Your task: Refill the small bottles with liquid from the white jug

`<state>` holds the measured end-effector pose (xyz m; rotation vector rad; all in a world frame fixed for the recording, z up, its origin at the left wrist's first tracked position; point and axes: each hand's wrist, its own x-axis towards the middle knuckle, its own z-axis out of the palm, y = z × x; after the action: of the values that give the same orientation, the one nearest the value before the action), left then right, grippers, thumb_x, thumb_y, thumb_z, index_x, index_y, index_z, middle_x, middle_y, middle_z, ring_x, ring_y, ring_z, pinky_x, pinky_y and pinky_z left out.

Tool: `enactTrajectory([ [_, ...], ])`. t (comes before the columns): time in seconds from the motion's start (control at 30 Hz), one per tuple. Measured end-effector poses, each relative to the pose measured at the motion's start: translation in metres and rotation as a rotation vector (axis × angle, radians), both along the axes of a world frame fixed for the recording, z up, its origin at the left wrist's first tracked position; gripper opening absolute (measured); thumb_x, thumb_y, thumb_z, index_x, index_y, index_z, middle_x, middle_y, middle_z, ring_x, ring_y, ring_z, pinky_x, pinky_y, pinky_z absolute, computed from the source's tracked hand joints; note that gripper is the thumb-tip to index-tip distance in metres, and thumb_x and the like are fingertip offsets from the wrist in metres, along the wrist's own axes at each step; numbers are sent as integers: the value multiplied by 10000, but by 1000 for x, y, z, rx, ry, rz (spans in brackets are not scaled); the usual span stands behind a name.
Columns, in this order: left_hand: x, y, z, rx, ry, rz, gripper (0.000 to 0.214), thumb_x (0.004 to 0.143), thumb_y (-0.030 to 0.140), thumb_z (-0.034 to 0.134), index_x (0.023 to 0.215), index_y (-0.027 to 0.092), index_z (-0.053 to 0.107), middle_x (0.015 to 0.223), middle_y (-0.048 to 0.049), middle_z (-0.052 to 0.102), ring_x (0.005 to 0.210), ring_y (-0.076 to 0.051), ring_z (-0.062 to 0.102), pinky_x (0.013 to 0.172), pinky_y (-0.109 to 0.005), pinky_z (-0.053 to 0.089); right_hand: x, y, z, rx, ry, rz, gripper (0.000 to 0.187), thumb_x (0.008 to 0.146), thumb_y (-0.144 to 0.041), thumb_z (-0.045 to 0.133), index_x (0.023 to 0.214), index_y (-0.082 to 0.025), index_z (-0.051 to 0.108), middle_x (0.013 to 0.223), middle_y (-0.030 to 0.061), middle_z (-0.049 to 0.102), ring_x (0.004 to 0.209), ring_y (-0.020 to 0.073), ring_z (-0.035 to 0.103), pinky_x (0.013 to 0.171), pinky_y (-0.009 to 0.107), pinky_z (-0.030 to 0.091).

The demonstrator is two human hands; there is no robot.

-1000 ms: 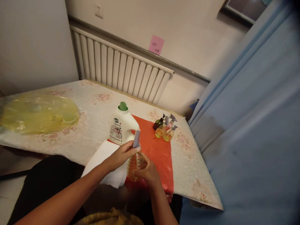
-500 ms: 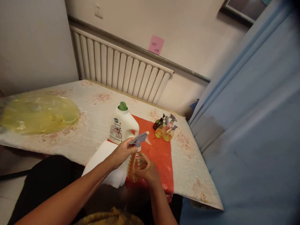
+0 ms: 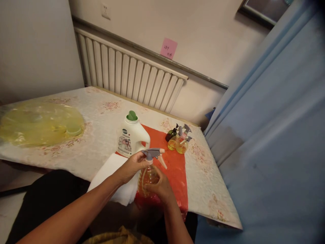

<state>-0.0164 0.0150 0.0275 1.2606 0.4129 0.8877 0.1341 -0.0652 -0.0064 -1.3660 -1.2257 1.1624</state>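
The spray bottle (image 3: 144, 181) is upright at the near edge of the table, over the front part of a red sheet (image 3: 175, 176); whether its base bears on the sheet cannot be determined. The left hand (image 3: 134, 165) grasps the grey trigger head (image 3: 151, 153) at its collar, thumb in front. The right hand (image 3: 160, 185) grips the clear body lower down, fingers curled around it. Amber-tinted contents and a tube are visible inside. The nozzle points to the right.

A white jug (image 3: 134, 134) stands just beyond the left hand, label facing left of the handle, with a green spout (image 3: 132, 116) in its open mouth. A white cloth (image 3: 108, 176) lies to the left of the spray bottle, partly beneath the left forearm. A cluster of small bottles (image 3: 181, 146), one of them dark, stands at the right of the red sheet. A yellow plastic bag (image 3: 38, 123) lies at the far left on the flowered tablecloth (image 3: 101, 125)
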Motion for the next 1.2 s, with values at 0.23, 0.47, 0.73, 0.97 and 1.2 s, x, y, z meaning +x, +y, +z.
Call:
enactTrajectory([
  [0.23, 3, 8, -11, -48, 80, 40, 327, 775, 316, 750, 1067, 187, 681, 1066, -49, 729, 1040, -242, 646, 971, -381, 462, 5, 3, -7, -2, -13, 18, 617, 544, -207, 834, 1139, -218, 669, 907, -6, 728, 829, 205, 676, 767, 329, 552],
  [0.47, 2, 12, -35, -29, 66, 91, 418, 842, 391, 681, 1208, 208, 595, 1159, -74, 690, 1096, -237, 628, 988, -373, 448, 14, 9, -4, 30, 36, -54, 671, 534, -202, 834, 1175, -220, 639, 1007, 28, 741, 943, 255, 695, 856, 385, 552],
  [0.73, -43, 34, -104, 397, 731, 349, 267, 884, 423, 540, 1005, 215, 654, 869, -49, 702, 848, -254, 655, 823, -381, 496, 61, 78, 1, 93, -201, -307, 805, 533, -294, 836, 1287, -201, 571, 1126, 75, 721, 1064, 285, 674, 953, 424, 511],
  [0.97, -74, 49, -159, 622, 905, 534, 245, 907, 458, 515, 1039, 309, 657, 1050, -57, 735, 977, -293, 690, 915, -402, 537, 69, 199, -1, 214, -363, -319, 679, 588, -349, 808, 1205, -167, 591, 1112, 91, 718, 1011, 244, 683, 898, 376, 524],
  [1.2, -78, 50, -187, 1086, 935, 806, 323, 956, 527, 479, 1078, 298, 671, 999, 10, 778, 847, -185, 752, 767, -231, 616, 44, 323, -39, 290, -414, -334, 564, 512, -271, 830, 1038, -190, 642, 1062, 61, 707, 984, 243, 646, 889, 349, 502],
])
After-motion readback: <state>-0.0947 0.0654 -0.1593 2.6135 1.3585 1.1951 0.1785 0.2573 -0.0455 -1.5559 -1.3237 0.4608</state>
